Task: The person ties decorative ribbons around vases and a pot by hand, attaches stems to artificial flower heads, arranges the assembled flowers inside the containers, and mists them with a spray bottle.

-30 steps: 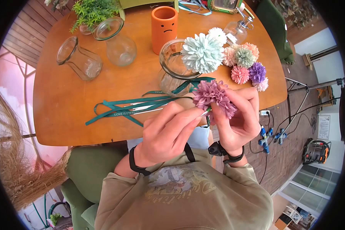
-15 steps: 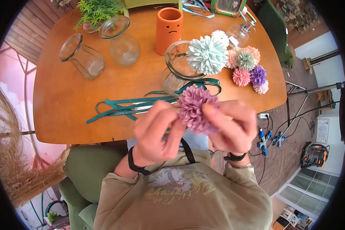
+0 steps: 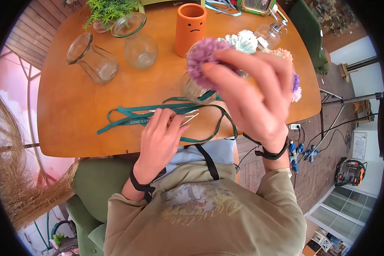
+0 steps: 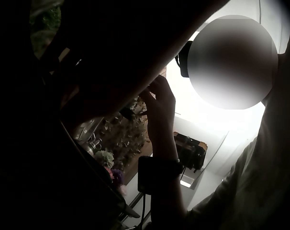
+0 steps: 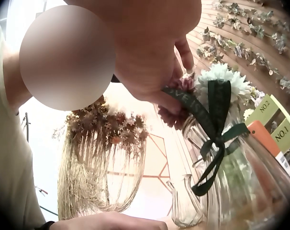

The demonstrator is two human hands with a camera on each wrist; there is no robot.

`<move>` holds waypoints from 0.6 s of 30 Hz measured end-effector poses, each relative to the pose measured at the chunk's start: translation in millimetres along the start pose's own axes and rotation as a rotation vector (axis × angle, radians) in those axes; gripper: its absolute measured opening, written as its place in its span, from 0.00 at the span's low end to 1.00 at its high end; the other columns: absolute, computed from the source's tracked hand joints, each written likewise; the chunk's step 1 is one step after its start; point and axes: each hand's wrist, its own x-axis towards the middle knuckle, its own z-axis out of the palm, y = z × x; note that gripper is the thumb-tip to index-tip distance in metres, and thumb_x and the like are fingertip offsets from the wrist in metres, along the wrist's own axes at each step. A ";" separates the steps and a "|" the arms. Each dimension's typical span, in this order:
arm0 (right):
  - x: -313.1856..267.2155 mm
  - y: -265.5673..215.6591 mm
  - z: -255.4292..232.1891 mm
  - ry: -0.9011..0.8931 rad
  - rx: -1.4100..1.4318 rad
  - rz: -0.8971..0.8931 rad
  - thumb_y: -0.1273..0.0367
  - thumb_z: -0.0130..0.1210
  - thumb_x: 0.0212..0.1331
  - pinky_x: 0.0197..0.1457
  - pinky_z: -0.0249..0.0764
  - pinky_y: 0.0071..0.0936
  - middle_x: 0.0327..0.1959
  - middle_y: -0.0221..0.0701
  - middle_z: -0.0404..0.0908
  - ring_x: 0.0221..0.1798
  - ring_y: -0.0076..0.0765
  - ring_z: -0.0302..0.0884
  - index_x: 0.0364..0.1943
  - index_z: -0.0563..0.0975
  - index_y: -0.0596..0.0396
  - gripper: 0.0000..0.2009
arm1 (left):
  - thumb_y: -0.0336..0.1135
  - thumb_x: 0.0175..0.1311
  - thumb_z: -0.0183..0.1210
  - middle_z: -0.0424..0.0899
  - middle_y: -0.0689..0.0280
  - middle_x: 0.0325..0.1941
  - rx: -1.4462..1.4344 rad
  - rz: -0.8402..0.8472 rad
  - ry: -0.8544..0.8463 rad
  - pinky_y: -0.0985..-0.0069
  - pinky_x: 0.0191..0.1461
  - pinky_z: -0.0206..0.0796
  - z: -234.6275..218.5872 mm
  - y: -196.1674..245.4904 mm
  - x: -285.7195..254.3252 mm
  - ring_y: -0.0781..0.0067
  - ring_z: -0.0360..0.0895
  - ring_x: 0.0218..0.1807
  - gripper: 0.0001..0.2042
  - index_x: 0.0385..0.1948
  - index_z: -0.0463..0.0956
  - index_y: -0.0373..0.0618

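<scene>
My right hand (image 3: pixel 260 91) pinches the mauve flower (image 3: pixel 207 59) above the mouth of a glass vase (image 3: pixel 195 90). In the right wrist view this vase has a dark green ribbon bow (image 5: pixel 217 143) round its neck, and a pale mint flower (image 5: pixel 221 81) at its rim. My left hand (image 3: pixel 158 138) rests at the green ribbons (image 3: pixel 128 120) and thin white sticks (image 3: pixel 191 117) near the table's front edge, its fingers bent; whether they grip a stick is unclear. The left wrist view is very dark.
Two glass vases (image 3: pixel 141 51) (image 3: pixel 100 68) stand at the left, behind them a green plant (image 3: pixel 111 12). An orange vase (image 3: pixel 191 32) is at the back. A spray bottle (image 3: pixel 269 34) and pink and purple flowers (image 3: pixel 295 83) lie to the right.
My left hand has let go of the mauve flower and moved down left to the ribbons and sticks. My right hand has raised the flower up and forward, over the vase mouth.
</scene>
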 end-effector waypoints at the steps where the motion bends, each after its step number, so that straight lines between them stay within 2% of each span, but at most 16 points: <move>1: -3.1 -2.4 2.3 -0.062 0.034 -0.005 0.74 0.73 0.40 0.49 0.74 0.32 0.52 0.28 0.86 0.47 0.38 0.74 0.48 0.87 0.44 0.23 | 0.27 0.56 0.69 0.76 0.60 0.37 0.032 0.012 -0.024 0.61 0.41 0.71 1.9 -2.6 -1.6 0.57 0.76 0.40 0.09 0.37 0.80 0.39; 3: -6.8 -7.3 -2.7 -0.192 0.099 0.018 0.72 0.74 0.40 0.49 0.74 0.31 0.55 0.30 0.85 0.49 0.38 0.72 0.47 0.87 0.41 0.24 | 0.27 0.57 0.68 0.76 0.60 0.38 0.063 0.029 -0.049 0.61 0.42 0.71 3.6 -6.7 -1.7 0.56 0.76 0.41 0.09 0.38 0.80 0.39; 4: -9.0 -7.2 -2.8 -0.195 0.096 0.021 0.72 0.74 0.40 0.49 0.74 0.31 0.55 0.30 0.85 0.49 0.38 0.72 0.47 0.87 0.41 0.24 | 0.26 0.54 0.65 0.75 0.61 0.38 0.165 0.105 -0.057 0.63 0.42 0.72 3.8 -7.8 -2.5 0.58 0.76 0.43 0.10 0.39 0.79 0.38; 5: -12.3 -7.1 -1.9 -0.159 0.103 0.000 0.72 0.74 0.40 0.50 0.74 0.31 0.55 0.30 0.85 0.50 0.38 0.72 0.47 0.87 0.41 0.24 | 0.25 0.51 0.62 0.75 0.61 0.39 0.267 0.181 -0.063 0.65 0.42 0.73 4.7 -7.9 -2.7 0.60 0.76 0.45 0.12 0.39 0.79 0.37; 8: -17.6 -6.0 -8.0 -0.097 0.116 -0.018 0.73 0.73 0.43 0.51 0.74 0.31 0.56 0.33 0.84 0.50 0.38 0.73 0.49 0.87 0.39 0.23 | 0.26 0.48 0.59 0.73 0.61 0.36 0.381 0.252 -0.075 0.67 0.42 0.72 1.0 -1.5 2.8 0.62 0.75 0.44 0.12 0.37 0.78 0.36; 10: -24.0 -0.7 -21.0 -0.043 0.114 0.046 0.75 0.64 0.46 0.47 0.76 0.30 0.55 0.33 0.83 0.49 0.37 0.76 0.48 0.86 0.46 0.20 | 0.27 0.48 0.59 0.72 0.62 0.35 0.443 0.263 -0.113 0.68 0.43 0.71 1.3 0.4 4.2 0.63 0.74 0.43 0.12 0.36 0.77 0.37; 12: -38.7 10.8 -28.1 0.042 0.066 0.243 0.78 0.65 0.53 0.47 0.76 0.29 0.50 0.36 0.84 0.48 0.38 0.77 0.50 0.85 0.52 0.18 | 0.27 0.48 0.60 0.72 0.62 0.34 0.504 0.270 -0.147 0.69 0.43 0.70 -0.1 1.7 4.5 0.64 0.73 0.41 0.11 0.35 0.76 0.38; 14: -49.1 26.2 -33.5 0.012 -0.110 0.437 0.77 0.67 0.57 0.42 0.75 0.30 0.43 0.34 0.82 0.40 0.37 0.79 0.48 0.83 0.55 0.14 | 0.25 0.58 0.60 0.74 0.60 0.38 0.520 0.234 -0.293 0.65 0.44 0.70 -3.3 2.0 5.1 0.59 0.75 0.43 0.10 0.41 0.76 0.37; 15: -56.5 32.1 -36.8 0.015 -0.110 0.434 0.77 0.67 0.57 0.42 0.75 0.30 0.43 0.34 0.82 0.40 0.37 0.79 0.48 0.83 0.55 0.14 | 0.25 0.58 0.60 0.74 0.60 0.38 0.521 0.235 -0.290 0.65 0.44 0.70 -3.0 1.5 4.7 0.59 0.75 0.43 0.10 0.41 0.76 0.37; 17: -73.7 42.8 -42.2 -0.196 -0.149 0.817 0.72 0.65 0.64 0.37 0.75 0.33 0.40 0.33 0.81 0.33 0.36 0.79 0.46 0.82 0.55 0.09 | 0.25 0.58 0.59 0.75 0.59 0.38 0.463 0.238 -0.212 0.64 0.45 0.68 -0.4 0.2 4.2 0.59 0.74 0.43 0.09 0.40 0.76 0.37; 18: -82.5 46.0 -43.1 -0.192 -0.152 0.814 0.72 0.65 0.64 0.37 0.75 0.33 0.40 0.33 0.81 0.33 0.36 0.79 0.46 0.82 0.55 0.09 | 0.25 0.58 0.59 0.75 0.59 0.38 0.464 0.241 -0.207 0.64 0.45 0.68 -1.1 -0.4 5.5 0.59 0.74 0.43 0.09 0.40 0.76 0.37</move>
